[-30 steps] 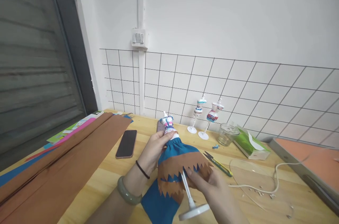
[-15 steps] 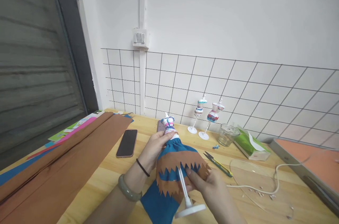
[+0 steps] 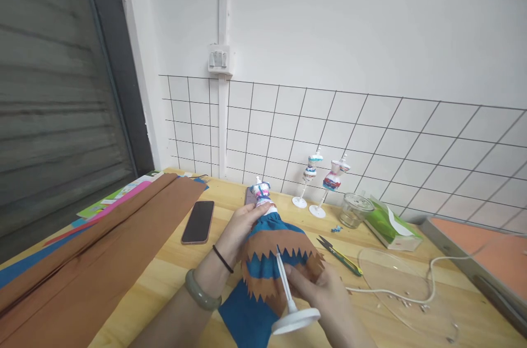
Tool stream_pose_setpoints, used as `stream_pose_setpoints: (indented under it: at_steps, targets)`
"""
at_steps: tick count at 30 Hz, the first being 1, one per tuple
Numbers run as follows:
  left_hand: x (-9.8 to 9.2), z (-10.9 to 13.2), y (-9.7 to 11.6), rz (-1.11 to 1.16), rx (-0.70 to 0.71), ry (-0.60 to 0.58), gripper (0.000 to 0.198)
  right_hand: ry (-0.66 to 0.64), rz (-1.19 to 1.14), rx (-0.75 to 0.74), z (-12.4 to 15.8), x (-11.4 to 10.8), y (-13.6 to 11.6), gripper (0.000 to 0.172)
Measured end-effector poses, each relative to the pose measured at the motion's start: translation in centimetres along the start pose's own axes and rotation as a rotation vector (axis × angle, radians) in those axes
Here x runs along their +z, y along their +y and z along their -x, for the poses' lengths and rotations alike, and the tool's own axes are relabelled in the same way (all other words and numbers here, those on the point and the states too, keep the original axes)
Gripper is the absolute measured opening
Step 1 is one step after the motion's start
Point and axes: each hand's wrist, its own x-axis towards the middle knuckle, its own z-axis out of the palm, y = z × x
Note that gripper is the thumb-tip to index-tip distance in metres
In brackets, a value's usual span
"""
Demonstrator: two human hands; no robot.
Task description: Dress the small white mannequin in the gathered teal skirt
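Note:
A miniature dress form [image 3: 261, 190], white with blue and pink streaks, leans back toward the wall with its round white base [image 3: 295, 321] facing me. My left hand [image 3: 242, 225] is closed around its waist. Around the form hangs a gathered skirt [image 3: 276, 240] of blue cloth with brown, zigzag-cut bands. My right hand [image 3: 319, 286] pinches the skirt's lower right edge, thumb on top, the other fingers hidden behind or under the cloth. Below the skirt, a piece of blue cloth [image 3: 246, 312] lies on the table.
Two more miniature dress forms [image 3: 310, 172] stand by the wall grid. To the right are thread snips [image 3: 341, 256], a glass jar [image 3: 354, 209], a green tissue pack [image 3: 393, 224], a white cord [image 3: 426, 296] and a grey-rimmed tray [image 3: 457, 265]. Leftward lie a phone [image 3: 198, 222] and folded brown cloth [image 3: 123, 243].
My right hand has shifted slightly left along the hem, and the skirt's jagged edge has moved a little with it. My left hand keeps its grip on the form.

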Motion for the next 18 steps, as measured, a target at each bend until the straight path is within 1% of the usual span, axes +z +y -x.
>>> stream_pose_setpoints:
  at_steps: [2,6,8,13,16,18]
  targets:
    - [0.2,0.2,0.1,0.021,0.004,0.007,0.018,-0.008,-0.118,0.036,0.1,0.4,0.0,0.028]
    - [0.7,0.7,0.1,0.053,0.022,0.045,0.015,-0.058,-0.401,0.175,0.4,1.2,1.0,0.025]
    - [1.0,0.9,0.0,0.059,0.019,0.059,0.015,-0.043,-0.489,0.192,0.4,1.4,1.7,0.024]
    - [1.2,0.5,-0.4,0.064,-0.004,0.041,0.016,-0.017,-0.479,0.267,0.6,1.5,2.9,0.029]
    - [1.1,0.4,-0.6,0.056,-0.013,0.030,0.019,-0.004,-0.461,0.240,0.4,1.7,3.7,0.036]
    - [1.0,0.4,-0.6,0.044,-0.022,0.023,0.021,0.003,-0.367,0.181,0.1,1.6,4.6,0.037]
